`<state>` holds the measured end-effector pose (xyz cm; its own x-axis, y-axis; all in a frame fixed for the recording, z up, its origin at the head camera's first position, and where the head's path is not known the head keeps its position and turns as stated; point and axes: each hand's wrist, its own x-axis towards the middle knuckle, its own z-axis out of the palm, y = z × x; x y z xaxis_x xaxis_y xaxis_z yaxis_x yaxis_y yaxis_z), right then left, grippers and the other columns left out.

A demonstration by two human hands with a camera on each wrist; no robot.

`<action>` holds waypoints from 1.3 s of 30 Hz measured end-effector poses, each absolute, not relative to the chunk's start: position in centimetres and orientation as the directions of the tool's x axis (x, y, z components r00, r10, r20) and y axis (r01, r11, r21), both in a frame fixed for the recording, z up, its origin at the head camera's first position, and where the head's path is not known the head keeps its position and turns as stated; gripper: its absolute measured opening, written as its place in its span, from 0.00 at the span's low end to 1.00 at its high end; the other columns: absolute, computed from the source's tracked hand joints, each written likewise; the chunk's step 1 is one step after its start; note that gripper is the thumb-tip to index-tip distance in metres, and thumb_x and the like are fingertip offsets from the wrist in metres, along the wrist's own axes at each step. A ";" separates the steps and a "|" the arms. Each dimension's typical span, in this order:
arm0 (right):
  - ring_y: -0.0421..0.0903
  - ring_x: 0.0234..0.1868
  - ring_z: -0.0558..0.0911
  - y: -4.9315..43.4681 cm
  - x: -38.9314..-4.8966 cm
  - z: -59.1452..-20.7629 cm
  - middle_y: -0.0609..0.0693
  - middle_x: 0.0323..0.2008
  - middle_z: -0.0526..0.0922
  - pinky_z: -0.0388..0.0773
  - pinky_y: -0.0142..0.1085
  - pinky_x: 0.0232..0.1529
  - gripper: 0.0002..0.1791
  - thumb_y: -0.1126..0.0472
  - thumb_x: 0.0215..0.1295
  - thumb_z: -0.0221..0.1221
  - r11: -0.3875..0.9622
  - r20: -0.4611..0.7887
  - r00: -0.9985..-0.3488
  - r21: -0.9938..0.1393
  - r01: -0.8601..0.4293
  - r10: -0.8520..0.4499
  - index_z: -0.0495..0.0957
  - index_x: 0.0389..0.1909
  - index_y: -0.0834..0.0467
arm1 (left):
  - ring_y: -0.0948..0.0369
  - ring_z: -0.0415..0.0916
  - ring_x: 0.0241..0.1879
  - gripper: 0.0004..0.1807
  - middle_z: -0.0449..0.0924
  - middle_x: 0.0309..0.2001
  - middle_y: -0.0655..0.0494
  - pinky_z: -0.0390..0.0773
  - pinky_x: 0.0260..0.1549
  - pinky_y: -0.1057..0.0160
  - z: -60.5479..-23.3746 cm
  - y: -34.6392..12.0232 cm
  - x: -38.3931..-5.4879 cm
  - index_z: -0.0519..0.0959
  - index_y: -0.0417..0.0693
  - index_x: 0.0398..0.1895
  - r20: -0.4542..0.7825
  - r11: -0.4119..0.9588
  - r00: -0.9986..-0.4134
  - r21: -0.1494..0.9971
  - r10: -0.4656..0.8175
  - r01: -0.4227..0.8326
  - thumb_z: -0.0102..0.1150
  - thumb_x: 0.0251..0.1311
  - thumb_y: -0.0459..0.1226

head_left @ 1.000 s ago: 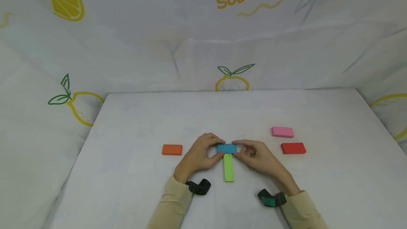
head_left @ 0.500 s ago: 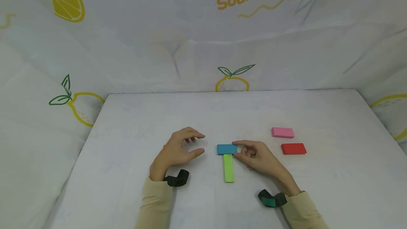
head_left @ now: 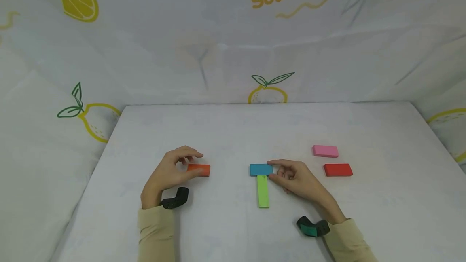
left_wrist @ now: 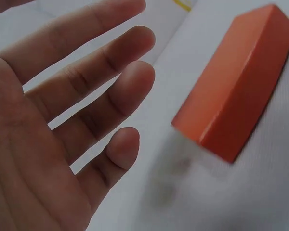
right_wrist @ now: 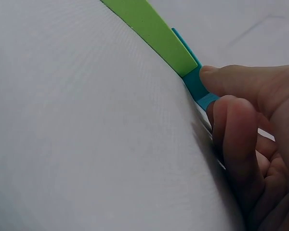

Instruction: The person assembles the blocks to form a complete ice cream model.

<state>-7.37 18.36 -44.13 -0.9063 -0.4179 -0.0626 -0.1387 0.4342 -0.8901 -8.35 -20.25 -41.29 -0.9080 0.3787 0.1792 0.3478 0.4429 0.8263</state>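
Left hand [head_left: 165, 174]: fingers wide at orange rectangular wooden-looking block [head_left: 206, 170], centre-left; contact unclear.
Right hand [head_left: 300, 179]: fingers narrow, pinching right end of blue rectangular wooden-looking block [head_left: 260, 169], mid-frame.
Orange risk: uneven closing could skew it.
Blue risk: right-hand twitch could break contact with slim green wooden-looking block [head_left: 263, 192] just below.

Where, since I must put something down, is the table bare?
Between the orange block and blue block; behind the pink block to the back edge. Crowded: around the left hand; where right hand, blue block and green block cluster.
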 end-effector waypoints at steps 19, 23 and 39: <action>0.36 0.14 0.70 18.4 -7.4 -44.1 0.46 0.21 0.77 0.66 0.30 0.20 0.22 0.59 0.65 0.69 0.424 -0.072 -0.905 -0.897 -0.125 -0.418 0.81 0.58 0.60 | 0.63 0.73 0.34 0.18 0.81 0.36 0.49 0.72 0.35 0.69 -42.9 -23.3 -8.1 0.87 0.43 0.47 0.031 0.478 -0.948 0.858 0.317 0.188 0.77 0.50 0.32; 0.36 0.14 0.70 18.4 -7.4 -44.2 0.46 0.21 0.77 0.66 0.29 0.20 0.22 0.59 0.65 0.69 0.423 -0.074 -0.906 -0.898 -0.122 -0.417 0.81 0.58 0.60 | 0.64 0.74 0.35 0.19 0.82 0.38 0.50 0.72 0.37 0.69 -42.9 -23.3 -8.1 0.87 0.44 0.48 0.003 0.494 -0.948 0.853 0.319 0.169 0.77 0.50 0.32; 0.35 0.14 0.70 18.3 -7.4 -44.1 0.45 0.21 0.77 0.65 0.29 0.19 0.21 0.59 0.65 0.68 0.432 -0.067 -0.905 -0.891 -0.135 -0.421 0.82 0.58 0.60 | 0.62 0.72 0.37 0.20 0.83 0.38 0.53 0.72 0.40 0.70 -42.4 -23.0 -8.1 0.87 0.45 0.48 -0.126 0.601 -0.951 0.796 0.283 0.073 0.78 0.50 0.35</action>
<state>-7.41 18.32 -44.08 -0.9046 -0.4209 -0.0671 -0.1351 0.4325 -0.8915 -8.10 -23.02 -42.45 -0.9506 0.2834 -0.1263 0.0735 0.6011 0.7958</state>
